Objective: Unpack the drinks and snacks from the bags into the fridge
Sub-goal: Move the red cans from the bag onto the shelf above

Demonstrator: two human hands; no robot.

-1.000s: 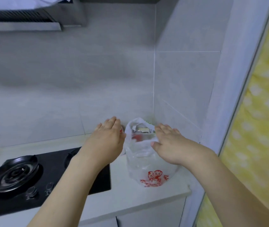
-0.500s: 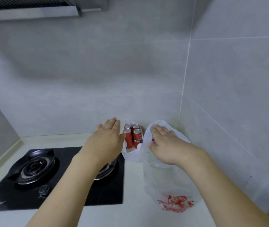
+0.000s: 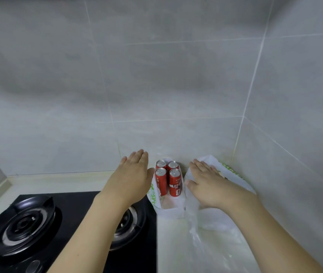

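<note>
Between the two hands, four upright red drink cans (image 3: 168, 177) stand in a white plastic bag (image 3: 171, 207) on the pale bench (image 3: 171, 243). Left hand (image 3: 132, 178), fingers straight, hovers just beside them and nearer; right hand (image 3: 206, 186) rests flat on the clear plastic bag (image 3: 211, 229).

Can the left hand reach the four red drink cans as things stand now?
Probably yes. The left hand, fingers straight, is just left of the four red drink cans, which stand upright in an open white plastic bag. Their tops are uncovered; the right hand rests on the other bag.

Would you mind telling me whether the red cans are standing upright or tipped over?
Upright: all four red cans show their silver tops facing up, packed together inside the open bag.
</note>
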